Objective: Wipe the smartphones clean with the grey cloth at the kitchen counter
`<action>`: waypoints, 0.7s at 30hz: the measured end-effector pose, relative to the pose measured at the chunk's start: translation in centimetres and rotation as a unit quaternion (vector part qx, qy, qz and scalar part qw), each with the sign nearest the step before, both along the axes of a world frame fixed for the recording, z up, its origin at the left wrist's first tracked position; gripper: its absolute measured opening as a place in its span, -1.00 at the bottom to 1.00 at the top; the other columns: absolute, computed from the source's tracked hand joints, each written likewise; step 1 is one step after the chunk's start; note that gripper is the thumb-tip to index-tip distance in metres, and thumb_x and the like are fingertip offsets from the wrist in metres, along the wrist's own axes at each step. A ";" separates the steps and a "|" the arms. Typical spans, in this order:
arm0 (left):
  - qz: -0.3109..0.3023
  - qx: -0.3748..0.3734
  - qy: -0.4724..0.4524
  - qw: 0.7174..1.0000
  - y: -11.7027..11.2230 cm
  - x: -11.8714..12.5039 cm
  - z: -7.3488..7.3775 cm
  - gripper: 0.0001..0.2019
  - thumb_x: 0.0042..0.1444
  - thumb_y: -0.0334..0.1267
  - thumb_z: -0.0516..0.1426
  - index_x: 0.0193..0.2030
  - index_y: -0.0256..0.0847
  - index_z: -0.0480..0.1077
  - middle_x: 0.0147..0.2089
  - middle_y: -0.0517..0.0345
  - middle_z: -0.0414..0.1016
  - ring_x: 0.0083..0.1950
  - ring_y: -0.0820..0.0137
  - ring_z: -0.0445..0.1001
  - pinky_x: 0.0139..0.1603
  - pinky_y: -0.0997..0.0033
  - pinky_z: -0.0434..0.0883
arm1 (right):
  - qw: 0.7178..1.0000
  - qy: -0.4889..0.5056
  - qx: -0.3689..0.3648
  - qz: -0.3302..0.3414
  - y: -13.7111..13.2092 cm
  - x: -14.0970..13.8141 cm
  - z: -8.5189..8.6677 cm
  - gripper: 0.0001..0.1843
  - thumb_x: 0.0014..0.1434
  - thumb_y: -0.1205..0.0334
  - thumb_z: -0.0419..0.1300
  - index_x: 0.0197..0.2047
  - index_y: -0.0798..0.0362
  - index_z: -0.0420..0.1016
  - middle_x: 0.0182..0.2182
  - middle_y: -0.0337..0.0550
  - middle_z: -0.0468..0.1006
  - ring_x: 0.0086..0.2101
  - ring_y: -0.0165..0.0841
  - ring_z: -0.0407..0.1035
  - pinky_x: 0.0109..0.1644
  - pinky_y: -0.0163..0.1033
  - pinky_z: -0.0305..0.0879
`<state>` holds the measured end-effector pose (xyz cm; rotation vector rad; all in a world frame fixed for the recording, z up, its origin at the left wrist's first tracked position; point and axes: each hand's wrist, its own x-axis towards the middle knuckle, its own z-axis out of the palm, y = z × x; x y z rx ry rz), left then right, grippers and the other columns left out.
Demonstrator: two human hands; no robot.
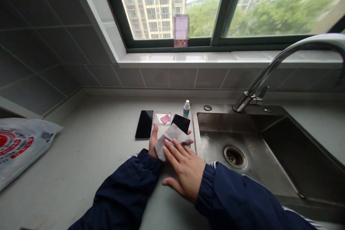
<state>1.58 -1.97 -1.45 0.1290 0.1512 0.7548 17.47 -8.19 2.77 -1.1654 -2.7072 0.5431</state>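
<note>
My left hand (153,142) is wrapped round a black smartphone (181,123) from below, thumb on the left and fingertips showing at the right edge. A grey cleaning cloth (174,133) covers the lower part of its screen. My right hand (183,167) lies flat on the cloth, its fingers stretched out and the thumb apart. On the counter just left of the held phone is a second smartphone (145,124), screen up. Beside it lies a clear flat case (157,114) with a pink piece (165,118) on it. A small white-capped bottle (186,109) stands behind the held phone.
To the right, a steel sink (258,143) is set into the counter (88,143), with a curved chrome faucet (265,70) behind it. A white plastic bag (24,147) with red print lies at far left. The window ledge (188,57) runs along the back.
</note>
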 end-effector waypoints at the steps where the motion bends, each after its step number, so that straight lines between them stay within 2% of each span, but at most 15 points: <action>1: 0.000 -0.005 0.006 1.000 -0.2 0.2 0.2 0.11 0.07 0.53 -0.23 0.42 -0.48 0.08 0.11 -0.42 0.48 -0.13 0.13 0.58 -0.05 0.21 0.44 | 1.000 -0.010 0.006 -0.002 0.3 0.1 -0.2 -0.02 0.23 -0.30 0.14 0.48 0.12 -0.03 0.47 -0.07 -0.21 0.42 0.00 -0.27 0.42 0.18 -0.06; 5: 0.058 -0.005 0.058 0.997 -0.8 0.8 0.2 0.04 0.13 0.46 -0.15 0.39 -0.53 0.14 0.18 -0.42 0.45 0.21 -0.05 0.44 0.26 0.03 0.28 | 0.999 -0.030 0.036 -0.006 1.4 0.7 -1.2 0.04 0.19 -0.36 0.13 0.49 0.10 -0.08 0.47 -0.08 -0.28 0.42 0.05 -0.32 0.41 0.29 -0.17; 7: 0.089 0.005 0.073 0.993 -0.7 0.9 -0.3 -0.07 0.20 0.38 -0.14 0.39 -0.47 0.16 0.22 -0.35 0.43 0.31 -0.04 0.35 0.37 -0.01 0.15 | 0.998 -0.029 0.056 -0.008 2.1 1.1 -1.4 0.02 0.21 -0.36 0.11 0.50 0.09 -0.09 0.47 -0.09 -0.28 0.43 0.02 -0.33 0.42 0.29 -0.22; 9: 0.093 0.030 0.068 0.993 -0.5 1.0 -0.8 -0.12 0.24 0.35 -0.19 0.43 -0.36 0.12 0.29 -0.27 0.38 0.39 0.01 0.25 0.43 0.01 0.01 | 0.996 -0.039 0.074 -0.027 3.0 1.3 -1.5 0.01 0.22 -0.32 0.12 0.50 0.09 -0.11 0.47 -0.07 -0.29 0.43 0.02 -0.36 0.42 0.30 -0.25; 12: 0.070 0.077 0.048 0.993 -0.3 1.0 -1.1 -0.09 0.20 0.40 -0.28 0.48 -0.23 0.01 0.41 -0.16 0.24 0.48 0.08 0.08 0.48 0.06 -0.15 | 0.991 -0.063 0.092 -0.074 4.2 1.6 -1.4 -0.01 0.24 -0.25 0.15 0.50 0.09 -0.15 0.46 -0.05 -0.31 0.43 0.05 -0.37 0.40 0.35 -0.27; 16: 0.054 0.102 0.039 0.993 -0.2 0.9 -0.9 -0.02 0.16 0.44 -0.28 0.50 -0.26 -0.09 0.47 -0.16 0.11 0.52 0.08 -0.05 0.50 0.09 -0.22 | 0.988 -0.070 0.101 -0.099 4.5 1.8 -1.0 -0.03 0.26 -0.25 0.12 0.50 0.09 -0.12 0.46 -0.04 -0.30 0.42 0.10 -0.36 0.37 0.41 -0.25; 19: 0.050 0.103 0.035 0.993 -0.3 0.8 -0.6 0.00 0.15 0.46 -0.28 0.51 -0.31 -0.11 0.47 -0.19 0.09 0.53 0.06 -0.08 0.50 0.07 -0.22 | 0.987 -0.055 0.119 -0.092 4.3 1.7 -0.8 -0.06 0.25 -0.26 0.13 0.48 0.11 -0.03 0.46 0.00 -0.31 0.42 0.13 -0.38 0.37 0.40 -0.24; 21: 0.051 0.102 0.036 0.993 -0.3 0.7 -0.6 0.01 0.15 0.45 -0.28 0.50 -0.33 -0.11 0.47 -0.20 0.09 0.53 0.05 -0.08 0.49 0.06 -0.23 | 0.988 -0.043 0.135 -0.059 4.5 1.6 -0.8 -0.08 0.25 -0.24 0.14 0.47 0.14 0.02 0.46 0.02 -0.30 0.42 0.11 -0.39 0.40 0.34 -0.23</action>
